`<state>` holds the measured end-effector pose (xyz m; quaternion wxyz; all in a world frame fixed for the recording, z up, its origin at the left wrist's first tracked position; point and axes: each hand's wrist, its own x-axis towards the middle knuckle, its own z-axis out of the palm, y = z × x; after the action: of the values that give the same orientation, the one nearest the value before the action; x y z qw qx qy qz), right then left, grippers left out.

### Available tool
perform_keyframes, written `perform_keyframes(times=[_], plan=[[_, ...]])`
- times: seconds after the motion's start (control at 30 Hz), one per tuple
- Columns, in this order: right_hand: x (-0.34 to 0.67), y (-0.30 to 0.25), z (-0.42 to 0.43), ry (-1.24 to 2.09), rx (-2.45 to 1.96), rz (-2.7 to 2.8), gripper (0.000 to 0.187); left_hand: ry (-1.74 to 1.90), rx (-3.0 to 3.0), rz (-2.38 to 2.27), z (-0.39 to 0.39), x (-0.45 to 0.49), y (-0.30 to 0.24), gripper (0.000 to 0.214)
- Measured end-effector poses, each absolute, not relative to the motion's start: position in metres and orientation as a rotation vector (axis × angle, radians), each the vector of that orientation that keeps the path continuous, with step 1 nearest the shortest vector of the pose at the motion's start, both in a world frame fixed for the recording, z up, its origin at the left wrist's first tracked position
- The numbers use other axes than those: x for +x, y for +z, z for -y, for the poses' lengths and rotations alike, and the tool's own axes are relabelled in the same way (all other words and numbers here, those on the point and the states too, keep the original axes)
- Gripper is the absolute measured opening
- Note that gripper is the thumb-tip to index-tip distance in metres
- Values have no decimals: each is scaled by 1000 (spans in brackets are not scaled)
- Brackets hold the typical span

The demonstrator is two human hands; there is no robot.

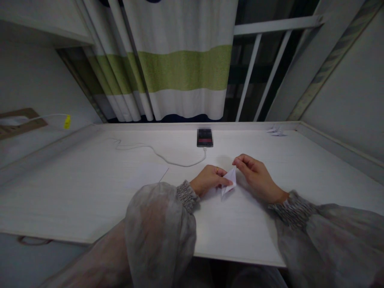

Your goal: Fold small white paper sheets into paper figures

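A small white piece of folded paper (230, 179), with pointed ends, is held just above the white table. My left hand (210, 179) grips its body between thumb and fingers; a ring shows on one finger. At the paper's upper tip, the thumb and forefinger of my right hand (255, 174) are pinched together. The right fingertips hide the very end of that tip. Both of my wrists come out of grey, gathered sleeve cuffs.
A white sheet of paper (147, 175) lies left of my hands on the table (90, 192). Beyond them is a phone-like dark device (205, 138) with a white cable (156, 152). Small folded paper pieces (276, 131) sit at the back right. A curtain (186, 72) hangs behind.
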<state>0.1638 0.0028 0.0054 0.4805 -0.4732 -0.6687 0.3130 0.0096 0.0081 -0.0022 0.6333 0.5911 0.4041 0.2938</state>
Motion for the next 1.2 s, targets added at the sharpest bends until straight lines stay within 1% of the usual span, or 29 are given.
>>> perform_keyframes(times=[0.1,0.17,0.37,0.47,0.8,0.93,1.07,1.2], plan=[[165,5,-4,728,-1158,1603,22,668,1358,-915,-9,10,-3,12],[165,5,-5,774,-1108,1559,22,671,1342,-910,-9,9,-4,12],[164,6,-3,1195,-952,1443,19,638,1280,-851,-10,8,-8,16],[166,6,-4,1276,-950,1449,19,617,1294,-852,-9,8,-7,17],[168,6,-5,1135,-944,1643,23,613,1255,-863,-8,10,-4,15],[167,4,-5,1103,-902,1613,22,632,1189,-813,-6,10,-2,14],[168,4,-6,1089,-851,1541,20,615,1240,-866,-5,10,-1,13],[168,7,-6,1082,-934,1560,22,651,1265,-897,-6,9,-1,13]])
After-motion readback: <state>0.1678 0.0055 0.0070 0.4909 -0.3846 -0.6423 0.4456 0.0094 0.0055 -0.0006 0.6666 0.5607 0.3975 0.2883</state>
